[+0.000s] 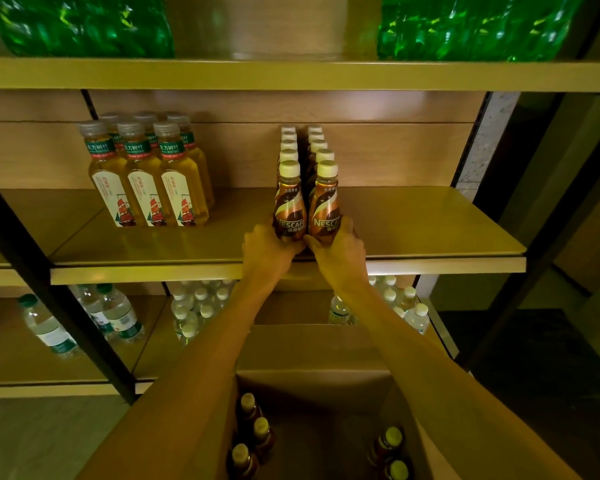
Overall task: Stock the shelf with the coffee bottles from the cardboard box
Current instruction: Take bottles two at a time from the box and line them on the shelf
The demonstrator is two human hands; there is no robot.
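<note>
Two rows of brown coffee bottles with cream caps stand on the middle shelf point(430, 233), running from back to front. My left hand point(267, 249) grips the base of the front bottle of the left row point(289, 202). My right hand point(340, 251) grips the base of the front bottle of the right row point(325, 202). Both bottles stand upright, side by side, near the shelf's front edge. Below my arms sits the open cardboard box point(312, 382), with several coffee bottles point(257, 431) left in it along its left and right sides.
Several yellow tea bottles point(146, 178) stand on the same shelf to the left. Green wrapped packs point(84, 26) sit on the top shelf. Water bottles point(118, 313) fill the lower shelf. Black uprights point(49, 292) frame the shelving.
</note>
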